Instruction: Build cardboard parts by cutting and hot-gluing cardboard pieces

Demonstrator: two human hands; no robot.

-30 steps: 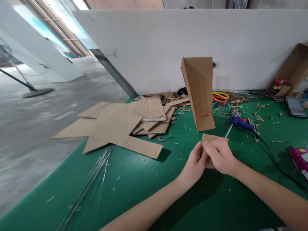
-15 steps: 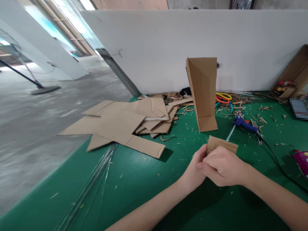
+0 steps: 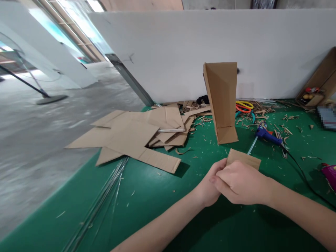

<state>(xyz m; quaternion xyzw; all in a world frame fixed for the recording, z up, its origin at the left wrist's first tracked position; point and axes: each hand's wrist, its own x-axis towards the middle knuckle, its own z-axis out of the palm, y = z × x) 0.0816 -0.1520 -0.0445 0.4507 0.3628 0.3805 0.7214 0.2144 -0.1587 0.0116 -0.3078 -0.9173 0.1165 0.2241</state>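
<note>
Both of my hands meet low over the green table, gripping a small brown cardboard piece (image 3: 245, 159). My left hand (image 3: 208, 187) pinches its left edge from below. Over it lies my right hand (image 3: 240, 182), fingers curled across the front of the piece so that only its top strip shows. Just beyond them stands a tall folded cardboard form (image 3: 222, 101), upright and narrowing toward its base. A blue glue gun (image 3: 266, 135) lies to the right of that form, its nozzle pointing toward the piece I hold.
A pile of flat cardboard sheets (image 3: 131, 138) overhangs the table's left edge. Scissors with yellow and orange handles (image 3: 243, 106) and cardboard scraps lie by the white back wall. A black cord (image 3: 299, 171) trails right. An open cardboard box (image 3: 316, 87) stands far right, and a pink object (image 3: 329, 175) sits at the right edge.
The cardboard piece has turned in my hands so more of its top edge shows. My right hand slid further left over the left hand's fingers.
</note>
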